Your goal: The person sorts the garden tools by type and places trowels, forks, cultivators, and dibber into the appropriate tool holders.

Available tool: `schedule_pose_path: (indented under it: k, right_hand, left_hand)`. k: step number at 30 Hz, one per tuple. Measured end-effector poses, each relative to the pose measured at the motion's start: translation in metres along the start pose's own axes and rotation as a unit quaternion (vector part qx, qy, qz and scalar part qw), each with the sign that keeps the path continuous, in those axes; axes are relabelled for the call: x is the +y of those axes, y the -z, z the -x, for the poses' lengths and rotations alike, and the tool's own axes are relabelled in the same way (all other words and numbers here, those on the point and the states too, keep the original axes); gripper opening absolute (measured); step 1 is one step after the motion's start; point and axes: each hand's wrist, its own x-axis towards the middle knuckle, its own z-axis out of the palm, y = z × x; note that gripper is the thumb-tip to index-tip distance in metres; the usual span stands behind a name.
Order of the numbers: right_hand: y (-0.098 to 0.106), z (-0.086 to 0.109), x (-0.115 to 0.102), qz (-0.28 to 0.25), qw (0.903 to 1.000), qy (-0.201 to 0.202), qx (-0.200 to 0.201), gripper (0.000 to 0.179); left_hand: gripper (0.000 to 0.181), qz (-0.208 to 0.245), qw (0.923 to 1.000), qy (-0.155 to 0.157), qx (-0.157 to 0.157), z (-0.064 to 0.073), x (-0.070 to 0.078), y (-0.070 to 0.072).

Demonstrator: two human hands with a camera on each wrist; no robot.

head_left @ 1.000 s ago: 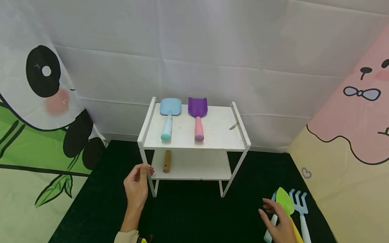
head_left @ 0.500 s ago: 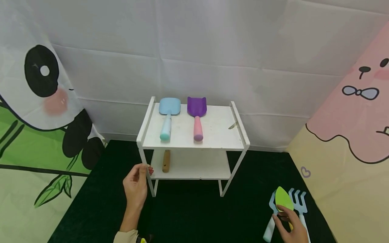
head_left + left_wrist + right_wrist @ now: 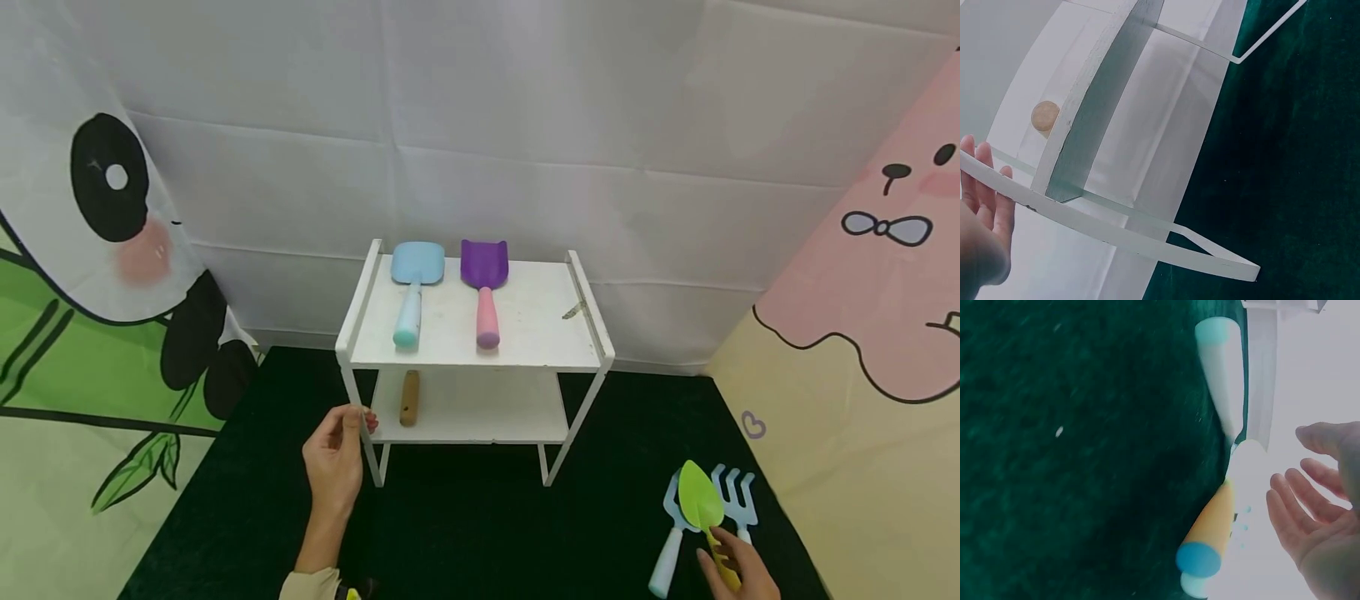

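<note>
My left hand [image 3: 333, 467] grips the left front leg of a small white two-tier shelf [image 3: 540, 317]. In the left wrist view, the fingertips of that hand [image 3: 988, 219] show beyond the white bar. My right hand [image 3: 738, 571] hovers at the yellow handle of a lime-green trowel [image 3: 701, 497], its fingers relaxed and overlapping the handle. The right wrist view shows this hand [image 3: 1319, 519] with fingers spread, apart from the yellow handle [image 3: 1213, 515]. A light-blue garden tool [image 3: 665, 562] with a pale handle lies left of the trowel, and a light-blue hand fork [image 3: 738, 500] lies right.
On the top tier lie a light-blue shovel [image 3: 417, 262] and a purple shovel [image 3: 484, 265] with a pink handle. A wooden handle [image 3: 409, 398] shows on the lower tier. Dark green cloth [image 3: 480, 533] covers the surface, with a white backdrop [image 3: 510, 117] behind and printed panels at both sides.
My right hand has moved right and down along the trowel, from its blade to its yellow handle, uncovering the blade. My left hand stays on the shelf leg.
</note>
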Motion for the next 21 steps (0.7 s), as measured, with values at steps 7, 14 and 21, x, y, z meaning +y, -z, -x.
schedule_pose_path:
  k: [7, 14, 21]
  right_hand:
    - [0.003, -0.003, 0.021, 0.019, 0.9998, -0.003, 0.007, 0.036]
    - [0.006, -0.006, 0.036, 0.024, 0.9996, 0.000, -0.015, 0.039]
    - [0.015, -0.021, 0.049, 0.022, 0.9908, -0.018, -0.132, 0.046]
  left_hand:
    - [0.026, 0.004, 1.0000, -0.004, 0.001, 0.001, 0.000, 0.000]
    - [0.026, 0.006, 1.0000, -0.003, 0.003, 0.002, 0.001, 0.000]
    - [0.026, 0.006, 1.0000, -0.006, 0.003, 0.002, 0.002, 0.000]
